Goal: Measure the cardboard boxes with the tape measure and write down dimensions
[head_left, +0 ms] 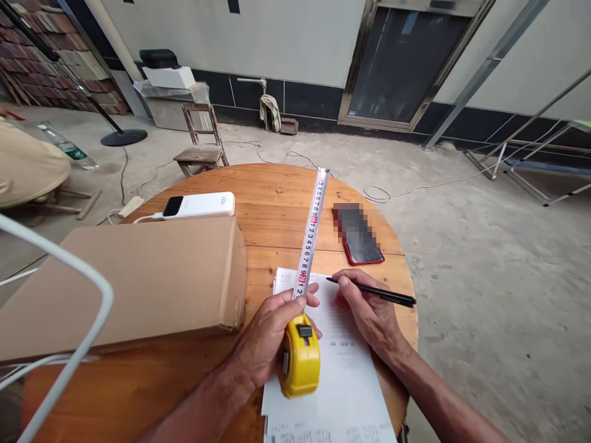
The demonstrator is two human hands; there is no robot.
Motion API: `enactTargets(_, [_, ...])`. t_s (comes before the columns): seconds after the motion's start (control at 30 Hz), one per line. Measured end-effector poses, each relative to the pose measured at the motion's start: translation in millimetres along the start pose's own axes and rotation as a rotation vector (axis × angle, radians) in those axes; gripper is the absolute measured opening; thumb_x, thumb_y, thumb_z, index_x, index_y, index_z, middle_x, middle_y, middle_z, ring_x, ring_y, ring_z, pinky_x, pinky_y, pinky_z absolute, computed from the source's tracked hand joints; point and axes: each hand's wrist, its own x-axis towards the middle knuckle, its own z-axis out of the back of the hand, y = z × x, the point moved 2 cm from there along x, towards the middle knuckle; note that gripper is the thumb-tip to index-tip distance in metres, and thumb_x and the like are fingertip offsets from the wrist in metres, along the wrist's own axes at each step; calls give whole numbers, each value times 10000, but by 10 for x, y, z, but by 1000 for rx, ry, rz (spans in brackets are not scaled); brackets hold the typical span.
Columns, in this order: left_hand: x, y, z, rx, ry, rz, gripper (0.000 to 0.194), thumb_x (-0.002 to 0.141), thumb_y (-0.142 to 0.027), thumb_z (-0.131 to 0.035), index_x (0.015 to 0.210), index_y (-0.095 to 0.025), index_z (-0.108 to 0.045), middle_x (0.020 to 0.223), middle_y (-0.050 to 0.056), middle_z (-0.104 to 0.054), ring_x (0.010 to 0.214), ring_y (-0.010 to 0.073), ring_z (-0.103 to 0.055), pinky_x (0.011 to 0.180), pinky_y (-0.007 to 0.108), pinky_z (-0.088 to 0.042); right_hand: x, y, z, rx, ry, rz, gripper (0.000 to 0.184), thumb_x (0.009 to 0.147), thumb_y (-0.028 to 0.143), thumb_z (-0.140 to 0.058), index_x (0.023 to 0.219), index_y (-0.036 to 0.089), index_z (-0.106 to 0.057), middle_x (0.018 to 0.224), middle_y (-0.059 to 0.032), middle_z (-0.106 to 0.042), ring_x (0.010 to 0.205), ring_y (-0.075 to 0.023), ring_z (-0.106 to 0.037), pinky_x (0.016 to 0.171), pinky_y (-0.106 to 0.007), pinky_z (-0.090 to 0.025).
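Note:
My left hand [276, 329] is closed on a yellow tape measure [302, 360], its thumb pressing the white blade near the mouth of the case. The blade sticks out away from me, its metal hook toward the table's far edge. My right hand [372, 307] pinches a black pen [388, 293], the tip pointing left over the paper. Beneath both hands lie printed paper sheets [346, 381] with handwriting along the near edge. A phone in a red case [364, 240] rests on the table beyond my right hand.
A cardboard box [138, 277] covers the left of the round wooden table [272, 191]; a white power bank [203, 204] with a cable sits at its far edge. White metal tubing [104, 295] crosses the left foreground. A small wooden chair [201, 144] stands beyond.

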Motion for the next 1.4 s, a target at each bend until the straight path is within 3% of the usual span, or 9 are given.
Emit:
enactTargets(0.1, [-18,-8,-1,-22,-7,36,184,802,-336,-590,816,-153,-603,1076,119,-661,511,78,-557,472,204,-399,6,-45,-39,16,14,-2,153,883,306,-516,831,197,-609,659,-1,-600,557,-133,-527,527,-250,-422])
enactTargets(0.53, [-14,14,17,-24,-10,98,172,838,-341,-547,833,-169,-555,795,93,-704,523,95,-539,490,196,-380,32,-87,-75,-78,-17,59,97,881,239,-518,845,203,-601,702,14,-591,588,-111,-515,545,-231,-405])
enactTargets(0.83, [9,-25,10,-53,-10,95,161,844,-314,-545,820,-156,-572,887,97,-696,543,92,-565,483,189,-398,13,-55,-44,-88,-7,99,123,880,244,-507,853,190,-614,701,6,-599,590,-115,-526,552,-238,-411])
enactTargets(1.27, [-6,-28,3,-45,6,67,180,859,-324,-523,848,-151,-573,747,91,-697,475,88,-528,464,194,-397,-2,-97,-77,-70,-30,46,132,888,261,-503,855,209,-620,645,17,-569,576,-122,-538,536,-239,-411])
enactTargets(1.4, [-3,-36,-1,-48,0,67,172,850,-314,-535,828,-148,-574,824,93,-696,489,82,-539,462,189,-396,-10,-104,-75,-84,-25,34,137,892,266,-497,859,211,-618,637,17,-570,570,-126,-541,533,-243,-415])
